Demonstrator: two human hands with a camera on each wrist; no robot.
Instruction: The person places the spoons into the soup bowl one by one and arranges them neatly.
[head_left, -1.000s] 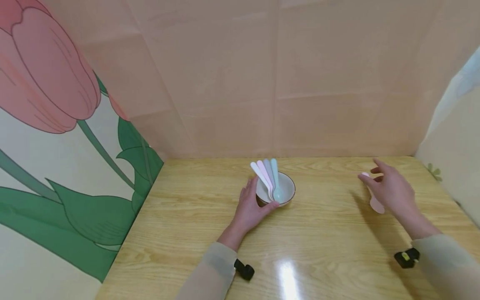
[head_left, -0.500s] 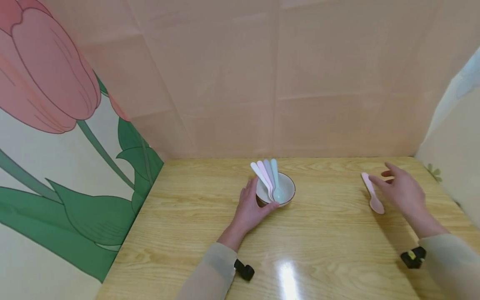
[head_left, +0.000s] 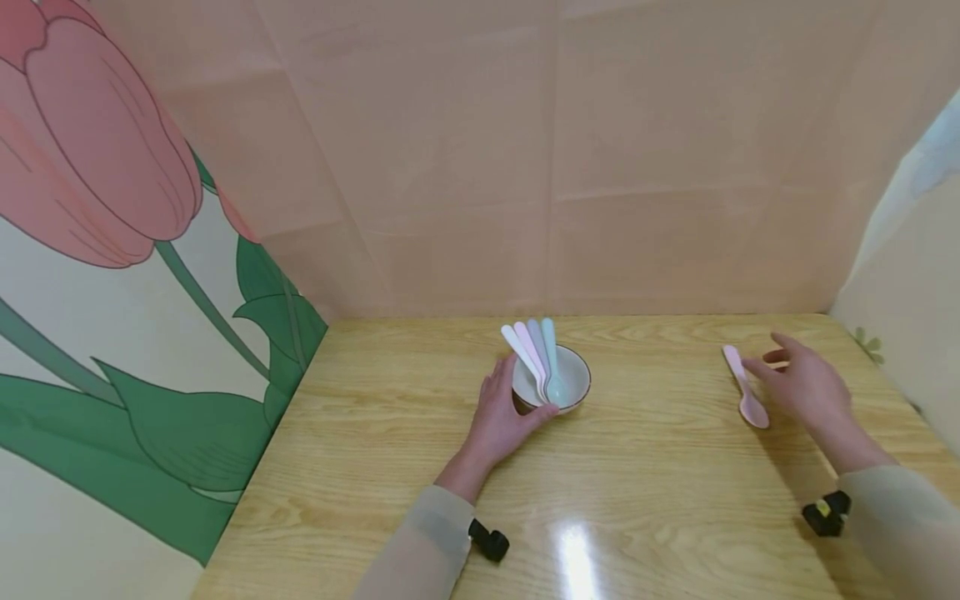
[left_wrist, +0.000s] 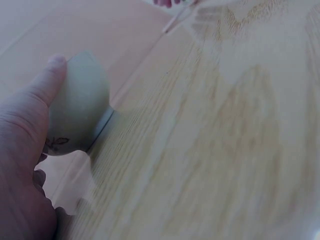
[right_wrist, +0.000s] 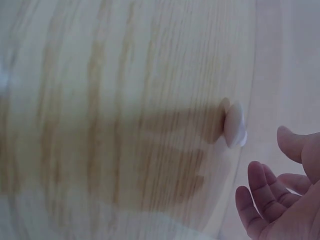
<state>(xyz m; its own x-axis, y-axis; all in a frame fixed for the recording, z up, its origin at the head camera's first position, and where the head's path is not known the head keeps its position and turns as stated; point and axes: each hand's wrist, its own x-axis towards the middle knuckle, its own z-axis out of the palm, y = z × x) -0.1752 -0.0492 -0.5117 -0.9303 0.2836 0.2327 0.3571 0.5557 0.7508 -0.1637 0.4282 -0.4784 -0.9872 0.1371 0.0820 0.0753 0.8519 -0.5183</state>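
Observation:
My left hand (head_left: 498, 421) grips a small white bowl (head_left: 577, 379) by its left side, thumb at the near rim. In the left wrist view, the pale outside of the bowl (left_wrist: 82, 107) shows a small dark flower mark. Several spoons (head_left: 542, 362) with white, pink, grey and mint handles lean together in the bowl, handles up past the far rim. Over on the right a pink spoon (head_left: 753, 412) lies on the table. Just right of it hovers my right hand (head_left: 810, 387), holding nothing, fingers loosely bent and apart, as the right wrist view also shows.
The wooden table (head_left: 645, 500) ends at a peach cloth backdrop (head_left: 450, 167). A tulip-printed panel (head_left: 165, 350) stands on the left and a pale panel (head_left: 911, 317) on the right. Dark wrist cameras (head_left: 491, 542) sit at both sleeves.
My right hand has drawn back to the right from the pink spoon, which lies where it was. My left hand, the bowl and the spoons in it have not moved.

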